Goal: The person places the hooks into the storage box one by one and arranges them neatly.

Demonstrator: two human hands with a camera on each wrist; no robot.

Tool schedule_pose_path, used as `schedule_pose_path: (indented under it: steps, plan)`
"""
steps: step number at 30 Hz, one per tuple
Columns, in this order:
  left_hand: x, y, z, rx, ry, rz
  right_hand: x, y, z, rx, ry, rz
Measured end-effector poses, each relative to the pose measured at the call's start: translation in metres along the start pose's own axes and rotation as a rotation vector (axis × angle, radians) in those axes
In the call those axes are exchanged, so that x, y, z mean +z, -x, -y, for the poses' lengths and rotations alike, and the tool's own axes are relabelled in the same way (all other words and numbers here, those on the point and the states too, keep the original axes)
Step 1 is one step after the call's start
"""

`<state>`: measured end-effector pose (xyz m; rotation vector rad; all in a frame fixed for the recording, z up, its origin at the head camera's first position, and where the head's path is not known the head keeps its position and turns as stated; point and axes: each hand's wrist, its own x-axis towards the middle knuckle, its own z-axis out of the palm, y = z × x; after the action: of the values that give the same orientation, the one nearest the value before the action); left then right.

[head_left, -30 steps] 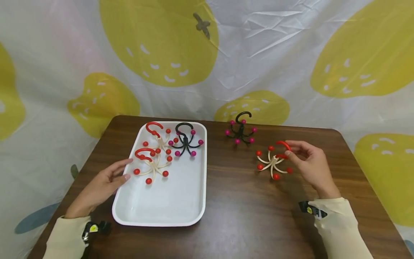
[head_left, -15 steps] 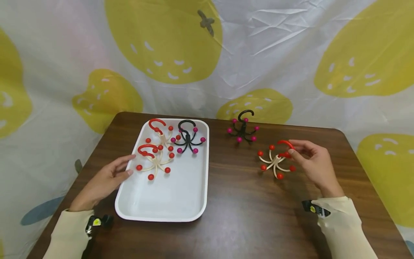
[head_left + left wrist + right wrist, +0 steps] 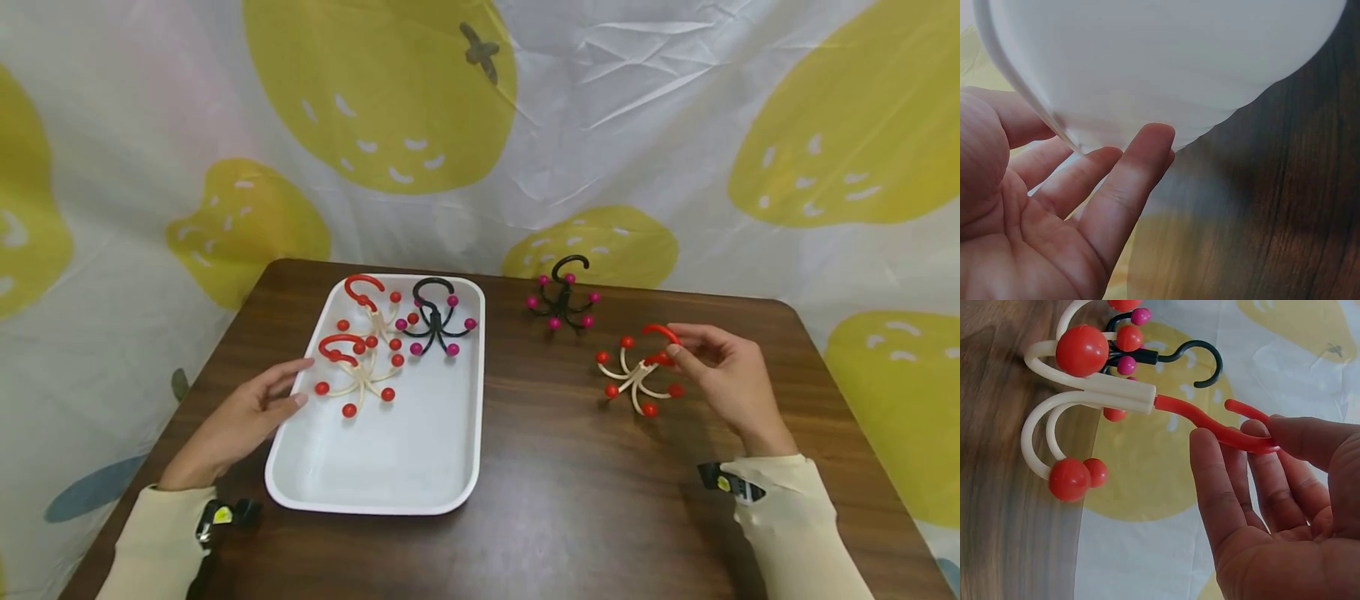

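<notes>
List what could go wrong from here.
1. The right hand pinches the cream hook hanger only by its red hook, so the body might swivel or slip.
2. Its splayed arms could snag the black hook hanger if brought over the white tray.
3. The left hand, at the tray's left edge, might nudge it.

Dk brn wood-grain table (image 3: 555, 475), wht cloth backdrop (image 3: 600, 158) behind w/ lg yel shapes (image 3: 382, 92).
</notes>
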<state>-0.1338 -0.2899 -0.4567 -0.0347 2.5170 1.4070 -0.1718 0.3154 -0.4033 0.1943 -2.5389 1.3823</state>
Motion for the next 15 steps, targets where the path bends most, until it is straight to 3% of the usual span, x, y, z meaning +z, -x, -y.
schedule_pose_path:
  steps: [6,15]
  plan:
    - [0.0,0.0,-0.002,0.008,-0.002,0.002,0.001,0.0,0.005,-0.008,-0.098,-0.003]
    - [-0.001,0.001,-0.001,0.022,0.029,0.009,0.002,-0.001,0.02,-0.016,-0.092,0.009]
